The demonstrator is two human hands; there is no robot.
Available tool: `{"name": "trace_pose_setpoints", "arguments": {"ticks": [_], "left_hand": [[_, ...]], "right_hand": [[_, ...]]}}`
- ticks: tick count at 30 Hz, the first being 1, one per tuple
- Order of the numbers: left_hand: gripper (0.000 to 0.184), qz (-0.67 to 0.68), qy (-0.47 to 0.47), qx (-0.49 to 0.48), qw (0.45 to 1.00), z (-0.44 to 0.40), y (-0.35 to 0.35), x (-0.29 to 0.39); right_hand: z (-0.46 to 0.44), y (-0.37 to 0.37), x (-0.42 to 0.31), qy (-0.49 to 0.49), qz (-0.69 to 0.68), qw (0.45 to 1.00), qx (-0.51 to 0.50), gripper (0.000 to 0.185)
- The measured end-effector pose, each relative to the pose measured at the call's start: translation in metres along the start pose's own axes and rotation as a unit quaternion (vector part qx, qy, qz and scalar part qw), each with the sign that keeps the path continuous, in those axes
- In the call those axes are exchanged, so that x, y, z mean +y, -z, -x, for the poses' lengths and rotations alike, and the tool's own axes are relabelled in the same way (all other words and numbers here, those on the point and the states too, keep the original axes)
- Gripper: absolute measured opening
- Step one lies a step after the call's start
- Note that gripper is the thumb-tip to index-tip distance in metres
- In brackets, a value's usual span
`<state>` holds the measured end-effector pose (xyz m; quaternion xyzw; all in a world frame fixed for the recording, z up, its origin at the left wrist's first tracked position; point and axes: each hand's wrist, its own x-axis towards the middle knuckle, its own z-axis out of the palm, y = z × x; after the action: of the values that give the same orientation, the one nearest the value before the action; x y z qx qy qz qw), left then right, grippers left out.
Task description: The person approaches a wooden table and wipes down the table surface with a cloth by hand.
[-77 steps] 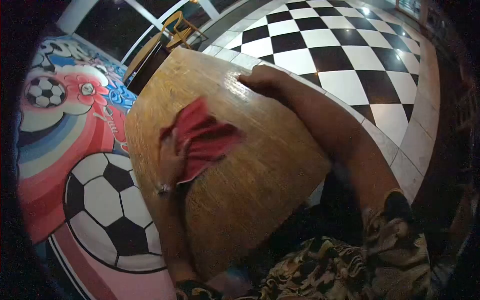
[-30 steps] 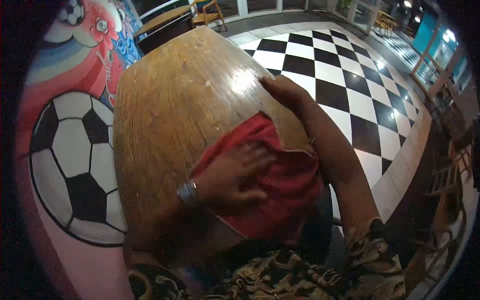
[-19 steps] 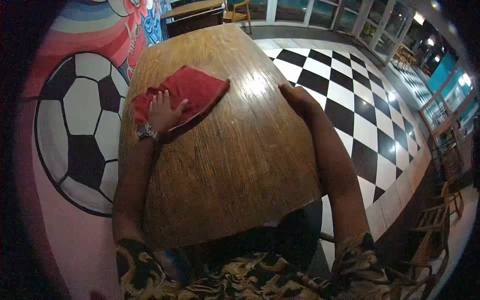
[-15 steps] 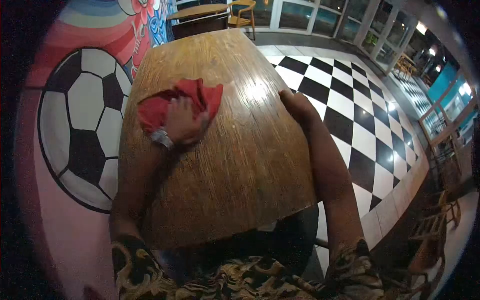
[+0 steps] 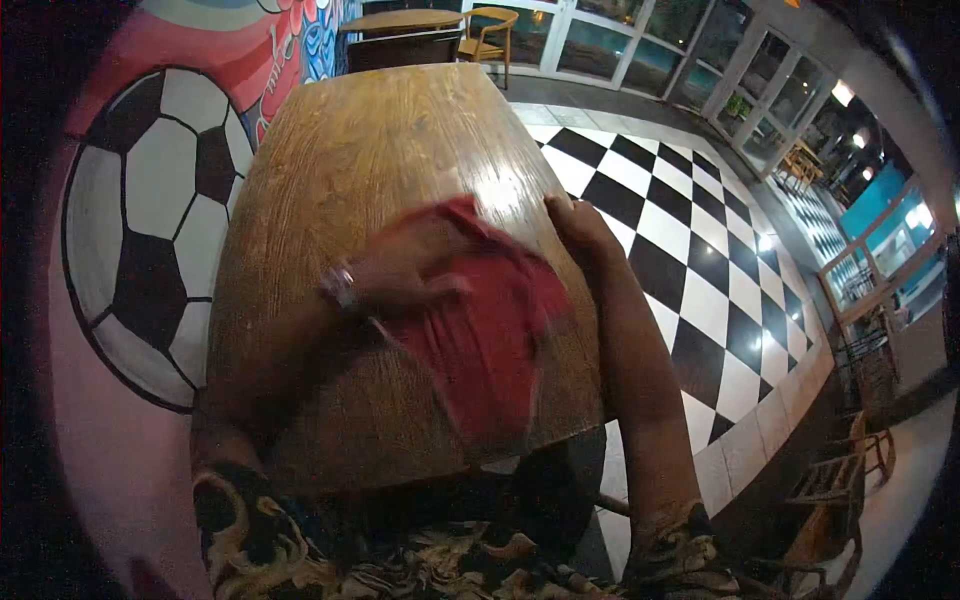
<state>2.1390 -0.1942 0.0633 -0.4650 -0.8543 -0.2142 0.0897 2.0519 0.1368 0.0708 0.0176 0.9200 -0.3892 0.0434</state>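
My left hand, blurred by motion and with a silver watch at its wrist, lies palm down on a red cloth on the wooden table. Its thumb stands apart from the stretched fingers; the fingertips are smeared against the cloth. The cloth is spread and creased over the middle and near right part of the tabletop, its lower end towards my body. At the table's right edge, my right hand is closed round the edge, its lower fingers hidden.
A wall painted with a large football runs along the left. Beyond the far end stand another table and a wooden chair. Checkered floor lies to the right, with more chairs at the lower right.
My left hand has moved right and nearer my body with the cloth, which was bunched at the table's far left half a second ago. My right hand stays at the edge.
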Motion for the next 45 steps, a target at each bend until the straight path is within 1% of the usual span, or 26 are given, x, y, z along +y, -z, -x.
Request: {"name": "trace_pose_setpoints", "arguments": {"ticks": [1,3,5,6,7,8,10,12,14,16,17,20,21,23,26,27,28,29,31,33,35,38,41,42,44,45], "left_hand": [[0.076,-0.005,0.104,0.028,0.994,0.012,0.014,-0.029],[0.070,-0.167,0.222,0.091,0.956,0.054,0.023,-0.117],[0.073,-0.314,0.339,0.134,0.877,0.100,0.026,-0.183],[0.073,-0.316,0.338,0.134,0.877,0.113,0.024,-0.197],[0.084,-0.336,0.363,0.101,0.863,0.124,0.022,-0.206],[0.090,-0.338,0.382,0.089,0.856,0.116,0.021,-0.190],[0.102,-0.340,0.418,0.064,0.840,0.100,0.018,-0.154],[0.104,-0.330,0.379,0.025,0.864,0.066,0.012,-0.085],[0.100,-0.271,0.244,0.083,0.927,0.053,-0.021,-0.042],[0.098,-0.149,0.192,0.005,0.970,0.017,-0.015,0.054],[0.097,-0.103,0.107,-0.002,0.989,0.013,-0.024,0.083],[0.097,0.017,-0.117,-0.030,0.993,0.017,-0.060,0.143],[0.097,0.021,-0.113,-0.025,0.993,0.015,-0.056,0.142],[0.090,0.124,-0.156,-0.062,0.978,0.005,-0.041,0.125],[0.084,0.084,-0.053,-0.008,0.995,-0.002,-0.008,0.066],[0.082,0.088,-0.020,-0.002,0.996,0.000,0.000,0.030],[0.082,0.018,0.045,0.034,0.998,0.010,0.003,-0.011],[0.082,-0.031,0.112,0.018,0.993,0.018,0.030,-0.040],[0.088,-0.151,0.258,0.127,0.946,0.067,0.037,-0.123],[0.098,-0.257,0.420,0.128,0.861,0.120,0.047,-0.199],[0.102,-0.305,0.430,0.115,0.842,0.163,0.052,-0.229],[0.115,-0.374,0.463,0.038,0.803,0.170,0.048,-0.239],[0.119,-0.315,0.541,0.028,0.779,0.121,0.043,-0.173],[0.119,-0.316,0.540,0.029,0.779,0.114,0.029,-0.165],[0.096,-0.419,0.362,0.066,0.830,0.103,0.011,-0.143],[0.096,-0.420,0.363,0.067,0.829,0.093,0.006,-0.124]], "right_hand": [[0.000,0.001,-0.002,-0.004,-0.018,1.000,-0.016,0.077],[-0.016,-0.008,0.012,0.012,-0.045,0.999,-0.013,0.083],[-0.014,-0.008,0.012,0.019,-0.049,0.999,-0.002,0.088],[-0.012,-0.007,0.009,0.019,-0.050,0.999,-0.001,0.088],[-0.012,-0.007,0.007,-0.014,-0.047,0.999,0.000,0.084],[-0.013,-0.008,0.005,-0.048,-0.045,0.998,0.001,0.081],[-0.022,-0.008,0.009,-0.046,-0.051,0.998,-0.011,0.081],[-0.031,-0.011,0.017,-0.047,-0.056,0.997,-0.023,0.081],[-0.035,-0.011,0.021,-0.028,-0.036,0.999,-0.011,0.078],[-0.016,-0.004,0.006,-0.009,-0.014,1.000,-0.001,0.078],[-0.008,-0.001,-0.001,0.013,0.007,1.000,0.008,0.078],[-0.012,-0.002,0.002,-0.011,0.011,1.000,0.000,0.078],[-0.019,-0.005,0.009,-0.011,0.018,1.000,-0.004,0.078],[-0.028,-0.009,0.016,0.015,0.009,1.000,0.000,0.080],[-0.020,-0.004,0.015,0.070,0.029,0.997,-0.008,0.085],[-0.020,-0.007,0.014,0.039,-0.032,0.999,-0.020,0.086],[-0.017,-0.007,0.011,0.040,-0.030,0.998,-0.023,0.086],[-0.011,-0.005,0.007,0.042,-0.031,0.998,-0.025,0.087],[-0.005,-0.001,-0.001,0.045,-0.033,0.998,-0.024,0.089],[-0.003,0.000,-0.005,0.013,0.011,1.000,-0.016,0.090],[-0.009,0.001,0.000,-0.001,0.004,1.000,-0.025,0.091],[0.001,0.000,-0.009,-0.023,-0.016,0.999,-0.034,0.092],[-0.004,0.002,-0.007,-0.030,-0.004,0.999,-0.034,0.091],[-0.006,0.002,-0.008,-0.029,0.016,0.999,-0.036,0.091],[-0.002,0.002,-0.010,-0.026,0.009,0.999,-0.024,0.091],[0.000,0.002,-0.013,-0.023,0.004,1.000,-0.014,0.090]]}}
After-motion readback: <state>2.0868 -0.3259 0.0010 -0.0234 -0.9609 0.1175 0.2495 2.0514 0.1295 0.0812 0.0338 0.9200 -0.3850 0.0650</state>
